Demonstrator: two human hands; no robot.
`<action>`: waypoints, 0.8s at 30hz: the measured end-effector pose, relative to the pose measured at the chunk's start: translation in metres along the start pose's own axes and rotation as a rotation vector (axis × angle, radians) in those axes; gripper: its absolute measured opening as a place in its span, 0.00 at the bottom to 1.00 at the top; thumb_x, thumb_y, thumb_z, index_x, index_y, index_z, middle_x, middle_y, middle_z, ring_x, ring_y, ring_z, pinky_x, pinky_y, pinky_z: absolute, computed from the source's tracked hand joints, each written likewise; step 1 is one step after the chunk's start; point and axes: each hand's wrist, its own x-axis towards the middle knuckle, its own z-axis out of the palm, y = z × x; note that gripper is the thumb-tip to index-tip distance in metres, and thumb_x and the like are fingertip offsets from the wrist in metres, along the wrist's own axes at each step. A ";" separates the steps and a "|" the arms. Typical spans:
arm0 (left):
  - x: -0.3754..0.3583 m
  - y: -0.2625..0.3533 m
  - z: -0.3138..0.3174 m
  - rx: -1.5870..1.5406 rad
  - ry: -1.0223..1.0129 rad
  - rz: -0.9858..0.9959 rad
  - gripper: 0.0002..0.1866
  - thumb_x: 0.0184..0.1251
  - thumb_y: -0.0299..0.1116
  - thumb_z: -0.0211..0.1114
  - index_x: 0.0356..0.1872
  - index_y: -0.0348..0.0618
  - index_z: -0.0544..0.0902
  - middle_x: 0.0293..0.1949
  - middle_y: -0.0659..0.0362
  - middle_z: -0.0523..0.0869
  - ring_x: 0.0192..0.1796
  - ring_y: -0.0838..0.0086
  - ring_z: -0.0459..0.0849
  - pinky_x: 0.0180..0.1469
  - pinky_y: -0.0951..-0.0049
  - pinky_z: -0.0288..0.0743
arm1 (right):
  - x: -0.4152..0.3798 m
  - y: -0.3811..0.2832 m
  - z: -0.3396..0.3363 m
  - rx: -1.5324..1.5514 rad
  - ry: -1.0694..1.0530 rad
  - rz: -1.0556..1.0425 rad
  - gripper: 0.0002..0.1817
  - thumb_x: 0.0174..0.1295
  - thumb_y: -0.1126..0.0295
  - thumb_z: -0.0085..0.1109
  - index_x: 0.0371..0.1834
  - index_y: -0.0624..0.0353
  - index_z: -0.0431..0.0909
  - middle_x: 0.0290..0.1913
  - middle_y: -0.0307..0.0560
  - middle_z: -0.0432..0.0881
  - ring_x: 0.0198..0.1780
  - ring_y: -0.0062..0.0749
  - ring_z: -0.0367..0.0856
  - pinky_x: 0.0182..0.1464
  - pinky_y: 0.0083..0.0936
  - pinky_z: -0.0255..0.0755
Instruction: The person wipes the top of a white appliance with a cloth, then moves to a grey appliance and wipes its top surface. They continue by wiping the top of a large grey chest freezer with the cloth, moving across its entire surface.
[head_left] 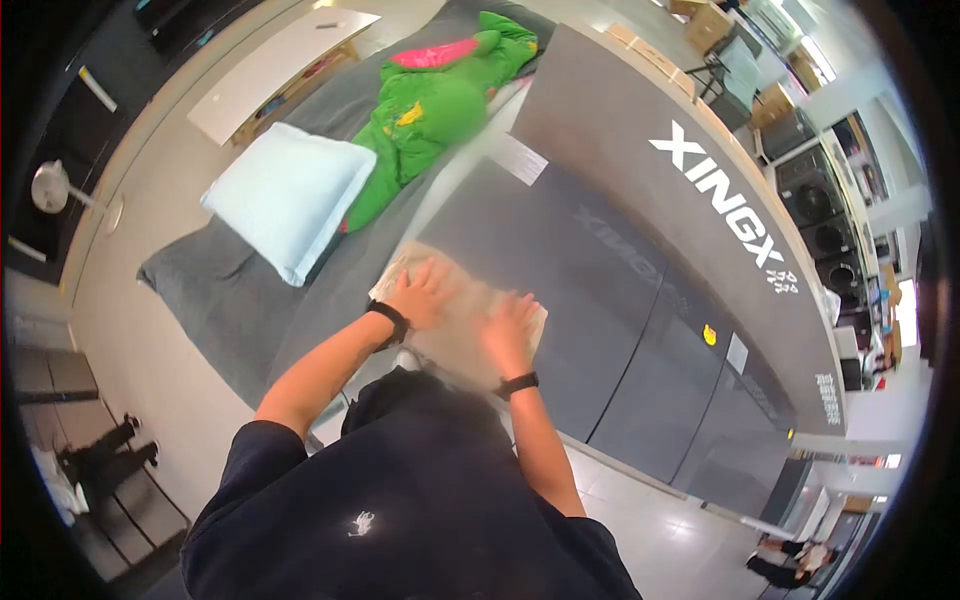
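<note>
- Plainly, both hands lie flat on a pale, beige folded cloth [455,310] that rests at the near edge of a bed, just beside a tall dark grey panel [620,300].
- Left hand [425,292]: palm down on the left part of the cloth, fingers stretched out and slightly apart, clamped on nothing; a black wristband [388,322] circles the wrist.
- Right hand [508,328]: palm down on the right part of the cloth, fingers extended and loosely together, pressing rather than gripping; a black band [517,382] sits on this wrist too.
- The cloth is blurred, so its folds and exact edges cannot be told.
- The bed carries a grey sheet [230,290]; on it, farther from the hands, lie a light blue pillow [290,195] and, beyond and touching it, a bright green plush toy [430,110] with a pink patch.
- The grey panel bears white lettering reading XINGX [720,200].
- A white board [280,65] lies past the bed on the far left.
- Another person [100,450] stands on the floor at the lower left, well apart from the hands.
</note>
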 end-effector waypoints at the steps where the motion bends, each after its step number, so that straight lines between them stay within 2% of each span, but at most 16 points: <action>1: 0.009 -0.003 -0.007 0.017 -0.032 0.016 0.37 0.72 0.54 0.55 0.80 0.68 0.56 0.84 0.54 0.43 0.84 0.49 0.38 0.75 0.27 0.46 | 0.006 0.002 -0.003 -0.007 0.026 0.030 0.40 0.67 0.51 0.55 0.74 0.72 0.63 0.76 0.79 0.57 0.79 0.69 0.52 0.79 0.56 0.47; 4: 0.040 -0.012 -0.023 0.055 -0.101 0.055 0.38 0.72 0.57 0.54 0.81 0.69 0.54 0.84 0.54 0.39 0.84 0.48 0.36 0.75 0.27 0.44 | 0.017 0.003 -0.032 0.040 0.095 0.080 0.43 0.67 0.51 0.56 0.76 0.71 0.59 0.78 0.77 0.52 0.81 0.70 0.47 0.80 0.59 0.42; 7: 0.070 -0.019 -0.039 0.070 -0.115 0.072 0.40 0.72 0.59 0.54 0.82 0.69 0.52 0.85 0.55 0.38 0.85 0.50 0.33 0.76 0.28 0.41 | 0.023 0.014 -0.014 0.054 -0.115 0.114 0.49 0.68 0.48 0.58 0.81 0.68 0.47 0.82 0.74 0.38 0.83 0.71 0.32 0.78 0.66 0.38; 10: 0.101 -0.025 -0.050 0.068 -0.113 0.089 0.41 0.71 0.61 0.54 0.82 0.70 0.51 0.85 0.56 0.37 0.85 0.52 0.31 0.77 0.28 0.38 | 0.032 0.005 -0.018 0.011 -0.278 0.211 0.50 0.67 0.44 0.55 0.82 0.65 0.45 0.83 0.71 0.37 0.83 0.67 0.31 0.79 0.62 0.35; 13: 0.154 -0.055 -0.035 0.012 -0.086 0.097 0.41 0.71 0.63 0.54 0.82 0.71 0.51 0.85 0.58 0.36 0.85 0.53 0.30 0.76 0.28 0.37 | 0.060 0.007 -0.007 0.083 -0.175 0.286 0.52 0.67 0.40 0.53 0.83 0.62 0.44 0.84 0.68 0.35 0.84 0.63 0.29 0.80 0.59 0.32; 19: 0.197 -0.047 -0.071 0.062 -0.062 0.101 0.40 0.70 0.63 0.54 0.81 0.74 0.52 0.85 0.58 0.36 0.85 0.53 0.31 0.76 0.27 0.38 | 0.135 0.046 -0.009 0.016 -0.285 0.284 0.54 0.64 0.39 0.55 0.84 0.60 0.42 0.84 0.66 0.33 0.84 0.62 0.26 0.81 0.58 0.30; 22: 0.217 -0.039 -0.093 0.069 -0.011 0.098 0.40 0.70 0.63 0.54 0.81 0.74 0.53 0.85 0.58 0.37 0.85 0.53 0.31 0.76 0.27 0.38 | 0.167 0.055 -0.009 0.099 -0.143 0.294 0.50 0.59 0.48 0.58 0.80 0.68 0.53 0.82 0.69 0.46 0.84 0.62 0.37 0.81 0.58 0.30; 24: 0.220 -0.030 -0.107 0.027 -0.033 0.080 0.41 0.69 0.64 0.54 0.81 0.73 0.54 0.85 0.58 0.38 0.85 0.53 0.31 0.76 0.27 0.38 | 0.194 0.056 -0.029 0.049 -0.288 0.325 0.52 0.62 0.47 0.55 0.83 0.63 0.44 0.84 0.66 0.36 0.84 0.64 0.29 0.81 0.59 0.29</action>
